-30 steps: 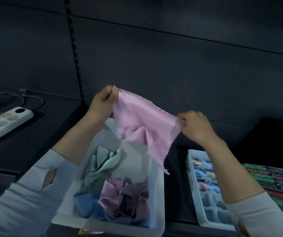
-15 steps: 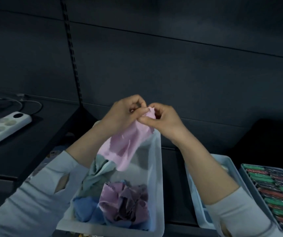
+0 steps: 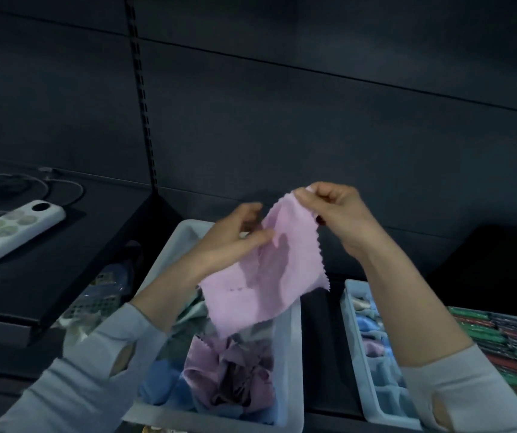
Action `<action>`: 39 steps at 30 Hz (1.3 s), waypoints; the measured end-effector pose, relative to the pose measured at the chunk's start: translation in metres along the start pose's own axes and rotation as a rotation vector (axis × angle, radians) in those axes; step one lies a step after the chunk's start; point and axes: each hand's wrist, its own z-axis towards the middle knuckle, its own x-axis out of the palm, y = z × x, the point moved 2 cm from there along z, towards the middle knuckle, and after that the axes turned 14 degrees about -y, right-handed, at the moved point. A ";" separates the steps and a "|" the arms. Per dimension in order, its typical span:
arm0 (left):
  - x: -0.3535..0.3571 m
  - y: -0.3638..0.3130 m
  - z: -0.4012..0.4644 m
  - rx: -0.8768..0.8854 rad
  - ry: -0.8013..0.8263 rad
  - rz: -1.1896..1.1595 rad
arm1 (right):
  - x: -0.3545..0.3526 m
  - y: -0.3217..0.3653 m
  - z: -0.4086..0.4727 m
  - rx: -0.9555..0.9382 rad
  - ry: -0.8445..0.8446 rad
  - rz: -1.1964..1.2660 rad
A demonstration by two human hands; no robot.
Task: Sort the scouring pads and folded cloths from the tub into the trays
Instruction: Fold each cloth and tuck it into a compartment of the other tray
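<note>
A pink cloth (image 3: 269, 276) with zigzag edges hangs doubled over above the white tub (image 3: 291, 364). My right hand (image 3: 335, 214) pinches its top corner. My left hand (image 3: 235, 242) pinches the cloth lower down on its left side with thumb and fingers. Inside the tub lie crumpled cloths: a mauve one (image 3: 229, 373), a blue one (image 3: 160, 379) and a pale green one (image 3: 188, 310). To the right stands a light blue compartment tray (image 3: 372, 385) with small folded cloths in its far cells.
A tray of green and red wrapped items (image 3: 513, 348) sits at the far right. A white power strip (image 3: 10, 229) with cables lies on the dark shelf at the left. A dark back wall with a slotted upright rises behind.
The cloth was first stretched wide between both hands, then the hands met to fold it. Now the right hand holds the top corner higher and the left hand has slid down the folded cloth.
</note>
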 end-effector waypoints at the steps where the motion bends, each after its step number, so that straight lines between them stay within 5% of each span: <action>1: 0.008 -0.007 0.001 0.054 -0.052 0.032 | 0.009 0.001 -0.003 -0.022 0.034 -0.037; 5: 0.011 -0.015 0.005 0.233 -0.396 0.397 | 0.013 0.003 -0.003 -0.099 0.000 -0.067; 10: -0.008 0.022 0.007 0.088 -0.358 0.508 | -0.024 0.002 0.006 -0.099 -0.145 -0.058; 15: -0.039 0.049 0.002 0.003 -0.346 0.320 | -0.049 -0.016 0.008 -0.052 -0.238 -0.091; 20: -0.054 0.051 0.003 -0.234 -0.365 -0.276 | -0.059 -0.027 0.004 0.034 -0.342 -0.035; 25: -0.038 0.043 0.001 -0.274 -0.527 -0.353 | -0.037 -0.040 0.003 0.068 -0.500 -0.067; 31: -0.003 0.002 -0.008 -0.153 -0.600 -0.310 | 0.004 -0.035 -0.006 -0.013 -0.414 -0.077; 39: 0.020 -0.013 -0.013 0.038 -0.415 -0.152 | 0.032 -0.027 -0.026 -0.115 -0.155 -0.057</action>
